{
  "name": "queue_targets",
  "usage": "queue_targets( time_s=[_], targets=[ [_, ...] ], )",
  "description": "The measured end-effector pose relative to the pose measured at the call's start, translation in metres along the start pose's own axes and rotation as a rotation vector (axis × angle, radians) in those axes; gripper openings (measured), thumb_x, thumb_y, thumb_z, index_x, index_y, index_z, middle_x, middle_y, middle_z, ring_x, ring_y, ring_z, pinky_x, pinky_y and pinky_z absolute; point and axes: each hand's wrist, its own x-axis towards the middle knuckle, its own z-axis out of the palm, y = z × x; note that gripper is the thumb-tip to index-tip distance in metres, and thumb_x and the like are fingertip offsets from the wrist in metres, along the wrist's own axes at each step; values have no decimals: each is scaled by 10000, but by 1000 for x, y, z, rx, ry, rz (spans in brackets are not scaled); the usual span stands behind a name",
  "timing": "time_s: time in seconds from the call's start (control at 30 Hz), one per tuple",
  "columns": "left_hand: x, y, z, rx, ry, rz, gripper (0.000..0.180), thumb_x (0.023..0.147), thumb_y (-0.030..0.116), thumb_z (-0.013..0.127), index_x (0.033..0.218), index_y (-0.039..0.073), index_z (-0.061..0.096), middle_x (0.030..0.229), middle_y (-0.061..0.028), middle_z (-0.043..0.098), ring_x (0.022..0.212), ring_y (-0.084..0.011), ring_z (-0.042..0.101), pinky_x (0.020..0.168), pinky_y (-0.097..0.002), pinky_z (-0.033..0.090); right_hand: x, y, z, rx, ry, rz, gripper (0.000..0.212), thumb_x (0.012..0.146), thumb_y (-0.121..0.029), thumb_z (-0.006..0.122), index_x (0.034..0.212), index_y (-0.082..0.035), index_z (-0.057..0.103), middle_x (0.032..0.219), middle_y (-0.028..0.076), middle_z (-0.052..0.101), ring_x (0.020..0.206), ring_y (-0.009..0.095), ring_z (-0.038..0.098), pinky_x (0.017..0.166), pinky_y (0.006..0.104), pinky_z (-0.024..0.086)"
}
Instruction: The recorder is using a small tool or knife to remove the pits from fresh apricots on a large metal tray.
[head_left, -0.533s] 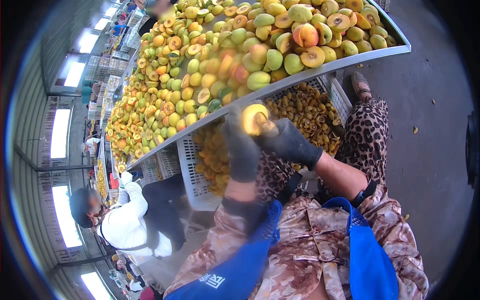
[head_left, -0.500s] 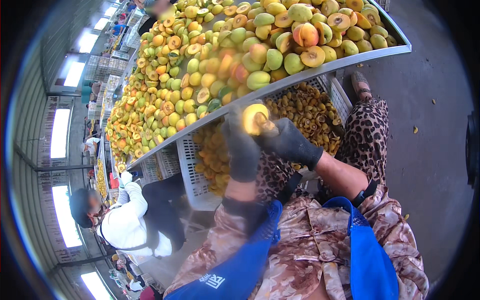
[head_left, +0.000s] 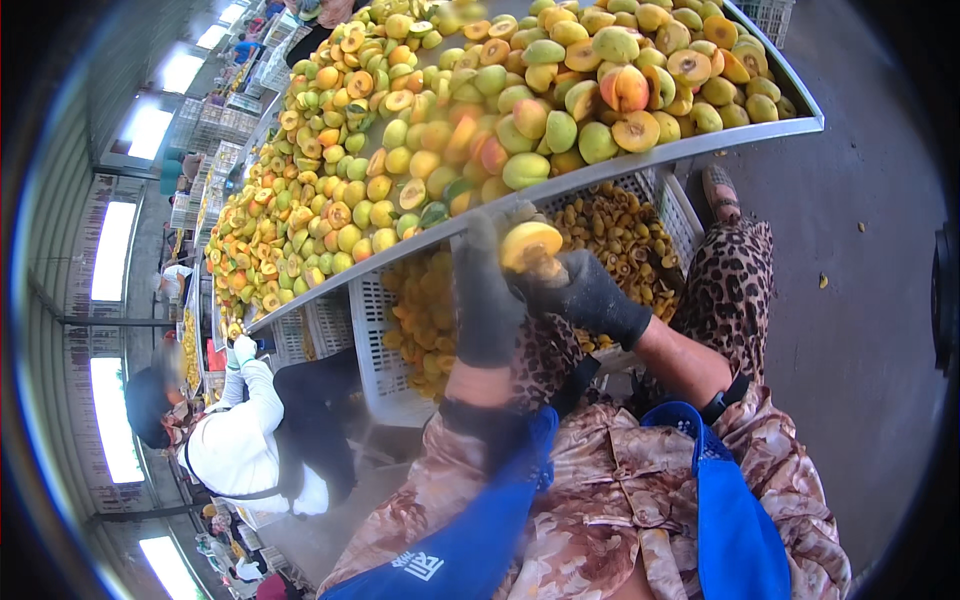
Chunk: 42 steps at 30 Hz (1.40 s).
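My left hand (head_left: pixel 487 305), in a dark grey glove, is closed around a cut yellow peach half (head_left: pixel 530 243), its flat orange face turned up. Close beside it, my right hand (head_left: pixel 592 298), also gloved, has its fingers curled just below the fruit. A blurred brownish shape shows between the right fingers and the peach; what the right hand grips cannot be made out. Both hands are in front of the metal-edged sorting table (head_left: pixel 690 148), which is heaped with whole and halved yellow-green peaches (head_left: pixel 525 170).
Under the table edge stand a white crate (head_left: pixel 372 340) with yellow peach pieces and another crate (head_left: pixel 682 215) with small brownish scraps. A co-worker in white (head_left: pixel 235 450) sits at the left along the same table. Stacked crates (head_left: pixel 225 125) line the far left.
The peach half has tilted and dropped slightly toward my right hand. Both hands stay close together. My view has shifted a little, and the co-worker appears slightly farther left.
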Motion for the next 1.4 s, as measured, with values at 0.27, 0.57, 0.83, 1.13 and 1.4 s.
queue_targets(
  time_s=[0.27, 0.57, 0.83, 1.13, 1.4],
  targets=[
    [0, 3, 18, 39, -67, 109, 527, 1032, 407, 433, 848, -27, 668, 809, -128, 686, 748, -196, 662, 722, -297, 537, -8, 0, -2, 215, -3, -15, 250, 939, -191, 651, 1099, 1, 633, 1087, 39, 631, 953, 110, 572, 799, 288, 497],
    [-8, 6, -5, -340, -436, -50, 526, 1008, 470, 485, 804, 5, 623, 748, -137, 640, 630, -241, 647, 557, -319, 519, -20, 7, -14, 5, -409, -82, 283, 774, -59, 759, 1034, -33, 649, 897, 0, 647, 768, 84, 560, 670, 262, 498],
    [46, 33, -159, 1559, 42, 717, 203, 883, 168, 677, 988, -5, 699, 1127, -181, 670, 1082, -353, 616, 933, -418, 488, -14, -1, -28, -384, -144, 72, 129, 735, -84, 680, 821, 9, 657, 654, 96, 600, 611, 106, 551, 598, 310, 480],
    [265, -12, -131, 1623, -298, 638, 547, 721, 40, 629, 1264, 61, 571, 1327, -226, 531, 1254, -406, 488, 1060, -446, 413, 8, 15, -33, -301, -32, 109, 178, 804, -204, 700, 818, -27, 686, 654, 176, 628, 569, 154, 594, 581, 365, 487],
    [258, 26, -136, 957, -175, 442, 592, 672, 201, 761, 1201, -14, 607, 1120, -154, 645, 977, -276, 643, 845, -346, 537, 9, 8, -43, -358, 125, -4, 214, 771, -214, 724, 892, -40, 699, 720, 151, 669, 616, 170, 587, 631, 378, 494]
  ],
)
